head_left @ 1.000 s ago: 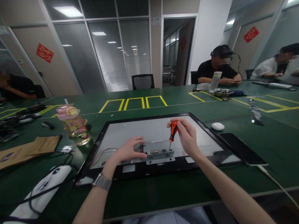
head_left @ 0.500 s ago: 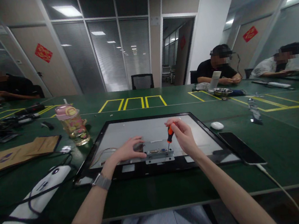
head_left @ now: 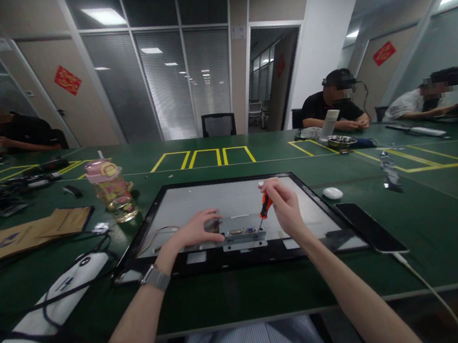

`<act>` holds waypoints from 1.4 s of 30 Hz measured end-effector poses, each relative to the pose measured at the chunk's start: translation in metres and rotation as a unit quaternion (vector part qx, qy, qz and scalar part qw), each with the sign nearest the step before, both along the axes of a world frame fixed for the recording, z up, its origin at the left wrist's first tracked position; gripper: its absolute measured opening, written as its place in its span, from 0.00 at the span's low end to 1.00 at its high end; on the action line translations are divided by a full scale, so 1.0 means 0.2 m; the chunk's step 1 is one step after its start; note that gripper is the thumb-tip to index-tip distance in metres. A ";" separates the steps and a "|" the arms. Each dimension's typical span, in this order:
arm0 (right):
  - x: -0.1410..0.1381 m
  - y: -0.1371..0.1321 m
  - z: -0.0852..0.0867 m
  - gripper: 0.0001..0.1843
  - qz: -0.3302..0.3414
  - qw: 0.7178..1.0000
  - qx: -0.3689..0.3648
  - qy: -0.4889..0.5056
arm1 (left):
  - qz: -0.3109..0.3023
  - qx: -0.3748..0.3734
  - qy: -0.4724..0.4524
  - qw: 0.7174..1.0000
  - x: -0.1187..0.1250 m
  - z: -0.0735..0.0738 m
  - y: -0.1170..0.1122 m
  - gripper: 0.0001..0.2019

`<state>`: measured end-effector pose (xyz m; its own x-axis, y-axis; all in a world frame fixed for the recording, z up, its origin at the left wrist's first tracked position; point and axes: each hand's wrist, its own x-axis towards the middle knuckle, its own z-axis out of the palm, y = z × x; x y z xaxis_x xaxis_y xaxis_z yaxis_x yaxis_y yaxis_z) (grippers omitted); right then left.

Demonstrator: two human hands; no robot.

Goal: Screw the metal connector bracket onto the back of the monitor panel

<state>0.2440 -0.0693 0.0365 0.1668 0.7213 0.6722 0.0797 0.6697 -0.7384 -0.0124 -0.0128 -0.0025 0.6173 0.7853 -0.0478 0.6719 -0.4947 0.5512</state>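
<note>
A flat display panel with a black frame lies face-flat on the green table before me. At its near middle sits a metal bracket with a row of connectors along its front. My left hand rests at the bracket's left side, fingers and thumb spread, the thumb touching or close to its edge. In my right hand is an orange and black screwdriver, tilted, its tip down at the bracket's right end. Whether the tip sits on a screw is too small to tell. Thin wires run across the panel's left part.
A pink-lidded drink bottle, a brown paper bag and a white power strip with black cables are on the left. On the right lie a phone on a cable and a white case. Other people sit across the table.
The screwdriver's handle has leaned further right, and its tip has shifted slightly right and up along the bracket. My left hand has stayed in place.
</note>
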 end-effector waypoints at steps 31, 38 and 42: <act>0.00 -0.04 0.03 0.05 -0.169 0.970 0.090 -0.149 | -0.003 -0.002 -0.001 1.000 0.00 -0.01 0.00 0.37; -0.02 -0.05 0.01 0.13 -0.084 0.983 0.064 -0.149 | 0.003 -0.003 0.001 1.000 0.00 -0.01 0.01 0.38; -0.02 -0.03 0.01 0.10 -0.139 0.975 0.060 -0.166 | 0.005 -0.007 0.004 1.000 0.01 0.00 0.00 0.37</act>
